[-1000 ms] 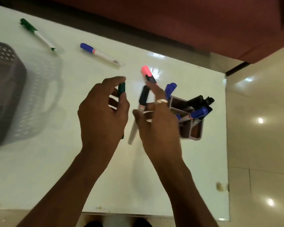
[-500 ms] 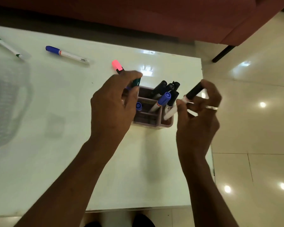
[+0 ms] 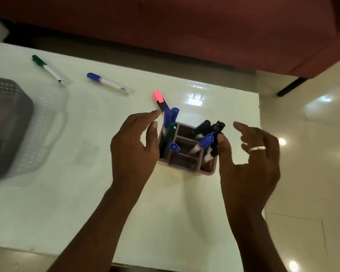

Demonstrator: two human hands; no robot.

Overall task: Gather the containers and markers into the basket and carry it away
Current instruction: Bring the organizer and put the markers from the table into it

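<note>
Divided container (image 3: 186,165) of markers being flanked near the table's (image 3: 77,203) right edge, left hand (image 3: 133,146) and right hand (image 3: 249,160) being held just beside it, fingers wide and loose, pink highlighter (image 3: 159,97), blue marker (image 3: 107,83) and green marker (image 3: 46,68) lying beyond, basket (image 3: 8,124) well apart, being cut off at the left edge.

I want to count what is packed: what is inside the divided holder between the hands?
Blue-capped markers, a green marker and black markers stand in the holder. Their lower ends are hidden by its walls; whether the pink highlighter stands inside cannot be seen.

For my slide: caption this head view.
Left hand and right hand flank organizer; green marker, blue marker, basket lie apart.
</note>
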